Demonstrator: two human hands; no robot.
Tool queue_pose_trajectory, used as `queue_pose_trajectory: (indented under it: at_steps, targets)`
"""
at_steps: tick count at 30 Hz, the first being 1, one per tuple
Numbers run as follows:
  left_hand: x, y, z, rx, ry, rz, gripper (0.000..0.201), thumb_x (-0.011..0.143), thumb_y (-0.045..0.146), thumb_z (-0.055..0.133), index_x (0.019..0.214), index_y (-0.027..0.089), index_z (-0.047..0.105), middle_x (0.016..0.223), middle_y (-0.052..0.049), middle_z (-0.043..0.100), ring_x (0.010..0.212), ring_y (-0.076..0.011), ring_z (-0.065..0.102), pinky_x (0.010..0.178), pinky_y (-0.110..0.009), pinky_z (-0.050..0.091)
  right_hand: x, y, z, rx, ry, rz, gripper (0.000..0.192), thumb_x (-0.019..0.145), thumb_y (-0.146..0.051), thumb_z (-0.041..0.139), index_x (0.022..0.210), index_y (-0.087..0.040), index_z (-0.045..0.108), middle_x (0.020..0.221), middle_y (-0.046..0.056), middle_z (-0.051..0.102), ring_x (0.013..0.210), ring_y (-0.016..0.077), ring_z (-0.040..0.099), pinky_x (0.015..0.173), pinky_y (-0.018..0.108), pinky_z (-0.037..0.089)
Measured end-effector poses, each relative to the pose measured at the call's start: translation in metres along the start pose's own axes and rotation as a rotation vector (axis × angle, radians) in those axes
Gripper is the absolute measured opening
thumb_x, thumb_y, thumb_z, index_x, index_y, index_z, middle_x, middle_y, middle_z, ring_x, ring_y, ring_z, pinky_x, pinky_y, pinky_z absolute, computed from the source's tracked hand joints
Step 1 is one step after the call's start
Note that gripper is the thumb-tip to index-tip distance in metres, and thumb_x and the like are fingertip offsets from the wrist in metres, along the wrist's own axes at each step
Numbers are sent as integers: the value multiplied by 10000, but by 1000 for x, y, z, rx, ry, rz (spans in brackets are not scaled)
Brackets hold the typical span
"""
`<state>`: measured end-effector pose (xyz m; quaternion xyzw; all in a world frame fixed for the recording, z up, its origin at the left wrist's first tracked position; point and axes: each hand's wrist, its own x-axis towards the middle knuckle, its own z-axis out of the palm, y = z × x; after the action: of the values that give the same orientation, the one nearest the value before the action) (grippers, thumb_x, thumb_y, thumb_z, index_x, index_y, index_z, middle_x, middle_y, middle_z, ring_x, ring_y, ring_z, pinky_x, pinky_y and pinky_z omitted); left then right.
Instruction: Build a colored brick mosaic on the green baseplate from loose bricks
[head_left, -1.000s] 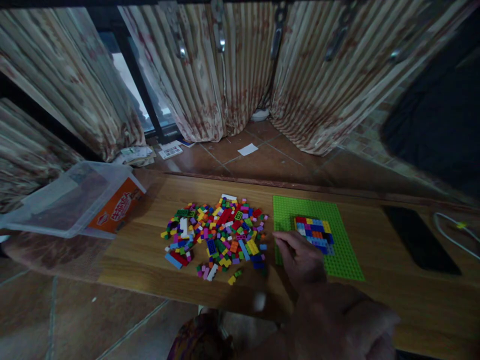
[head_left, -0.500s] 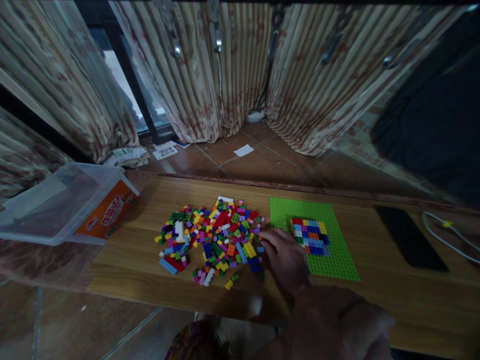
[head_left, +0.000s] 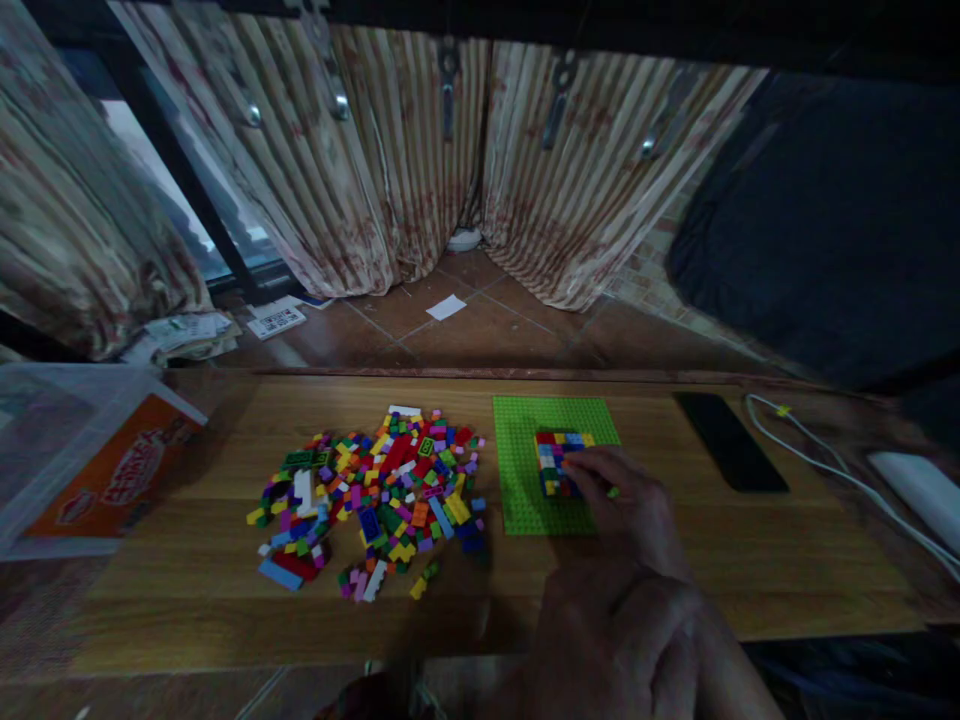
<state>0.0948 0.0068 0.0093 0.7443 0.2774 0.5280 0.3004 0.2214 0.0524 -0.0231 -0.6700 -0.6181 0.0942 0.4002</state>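
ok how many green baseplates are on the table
1. The green baseplate lies on the wooden table, right of the loose brick pile. A block of built bricks sits on it, under the person's hand. None seems hidden.

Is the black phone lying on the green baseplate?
No: the flat black phone lies on the bare wooden table, to the right of the green studded baseplate and apart from it.
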Motion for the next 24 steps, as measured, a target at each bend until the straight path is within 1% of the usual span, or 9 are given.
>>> queue_pose_trajectory:
  at_steps: [1, 3, 5, 9, 14, 20, 24]
  targets:
    - [0, 0, 0, -4, -22, -12, 140, 855, 148, 489, 866, 176, 625, 685, -17, 654, 601, -137, 607, 547, -253, 485, 1, 7, -11, -14, 16, 54, 168, 908, -336, 575, 936, -234, 706, 948, 41, 695, 854, 196, 662, 751, 324, 530]
    - [0, 0, 1, -29, -64, -6, 149, 856, 135, 483, 893, 173, 622, 699, -17, 656, 607, -130, 607, 558, -247, 491, 1, 19, -26, -29, 23, 105, 169, 893, -338, 590, 906, -222, 713, 929, 43, 698, 844, 197, 658, 758, 327, 526]
    - [1, 0, 3, -41, -92, 2, 153, 862, 128, 480, 914, 173, 617, 721, -19, 664, 630, -128, 618, 584, -244, 502, 0, 27, -33, -27, 3, 108, 163, 887, -328, 595, 890, -218, 716, 924, 46, 702, 858, 198, 658, 784, 330, 523]
    - [3, 1, 10, -41, -133, -6, 139, 873, 136, 483, 905, 176, 612, 717, -19, 659, 634, -127, 618, 592, -239, 496, -2, 33, -31, -41, -48, 82, 166, 900, -303, 573, 908, -221, 717, 939, 48, 704, 876, 194, 660, 814, 329, 522]
    - [4, 2, 16, -40, -140, 5, 123, 862, 132, 481, 885, 177, 594, 703, -12, 655, 610, -126, 605, 565, -236, 469, -2, 38, -28, -65, -57, 57, 172, 903, -290, 561, 893, -216, 716, 922, 51, 703, 854, 192, 662, 803, 331, 525]
    - [2, 1, 17, -46, -200, -28, 142, 862, 133, 471, 900, 185, 598, 719, -12, 659, 625, -132, 613, 573, -243, 474, -2, 42, -26, -59, -60, 57, 171, 904, -292, 562, 903, -217, 716, 923, 43, 700, 855, 187, 659, 803, 323, 523]
    - [2, 1, 16, -27, -213, -36, 124, 859, 144, 494, 903, 189, 601, 725, -4, 658, 630, -134, 613, 572, -249, 472, -2, 40, -25, -49, -60, 57, 167, 897, -288, 568, 894, -223, 721, 924, 41, 707, 859, 188, 663, 808, 326, 522]
